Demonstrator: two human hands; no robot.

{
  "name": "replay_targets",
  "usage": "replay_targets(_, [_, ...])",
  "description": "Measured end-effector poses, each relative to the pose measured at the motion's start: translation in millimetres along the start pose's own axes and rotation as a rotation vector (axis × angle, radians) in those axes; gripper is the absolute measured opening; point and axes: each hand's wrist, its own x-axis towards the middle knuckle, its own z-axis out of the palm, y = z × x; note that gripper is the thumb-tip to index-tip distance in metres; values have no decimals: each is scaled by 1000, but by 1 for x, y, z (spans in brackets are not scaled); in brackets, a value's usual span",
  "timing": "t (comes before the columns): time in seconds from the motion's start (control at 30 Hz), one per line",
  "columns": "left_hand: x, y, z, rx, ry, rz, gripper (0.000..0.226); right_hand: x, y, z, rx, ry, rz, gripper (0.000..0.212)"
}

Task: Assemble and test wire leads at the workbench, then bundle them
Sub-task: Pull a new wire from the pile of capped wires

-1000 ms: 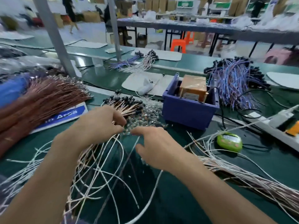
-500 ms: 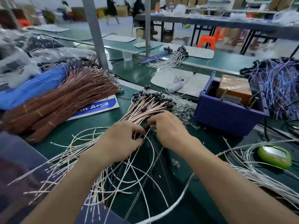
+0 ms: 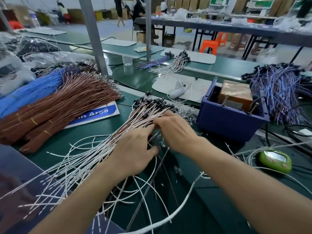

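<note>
Both hands meet in the middle of the frame over a loose fan of wire leads (image 3: 148, 114), which lies on the green bench (image 3: 79, 134) with its black-capped ends pointing to the upper right. The left hand (image 3: 135, 149) has its fingers curled and its thumb pressed in, pinching a thin lead from the fan. The right hand (image 3: 175, 130) bends its fingers down to the same spot, but their tips are hidden, so I cannot tell whether it grips anything. Judging by the layout, the work is midway: many leads already carry caps, yet plain white wires lie scattered across the lower frame. The fan itself is untied, unlike the banded brown bundles (image 3: 59, 107) at the left. The green gadget (image 3: 275, 160) at the lower right, perhaps the tester, lies well apart from both hands, so testing and bundling of this batch seem left to do
</note>
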Motion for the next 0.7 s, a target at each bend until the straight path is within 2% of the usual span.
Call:
replay_targets(0.07, [3, 5, 3, -27, -29, -24, 61, -5, 0, -11, 11, 84, -12, 22])
replay_targets(0.1, [5, 7, 2, -71, -31, -52, 59, -7, 0, -19, 31, 118, 3, 25])
replay_targets(0.17, [10, 7, -2, -235, -43, -116, 46, -14, 2, -39, 69, 175, 41, 27])
replay_targets(0.27, [18, 15, -14, -527, -153, -169, 18, -34, 8, -74, 125, 308, 95, 20])
replay_targets(0.37, [18, 27, -25, -877, -230, -167, 12, -65, 13, -99, 156, 487, 167, 14])
replay_targets(0.43, [15, 31, -34, -1020, -328, -155, 10, -88, 15, -107, 169, 573, 236, 9])
replay_targets(0.53, [17, 28, -51, -1074, -452, -144, 20, -125, 25, -107, 184, 654, 355, 9])
replay_targets(0.63, [22, 22, -65, -1028, -434, -120, 24, -166, 38, -103, 257, 684, 482, 10])
replay_targets(0.7, [23, 30, -61, -948, -406, -64, 19, -194, 44, -97, 363, 643, 580, 11])
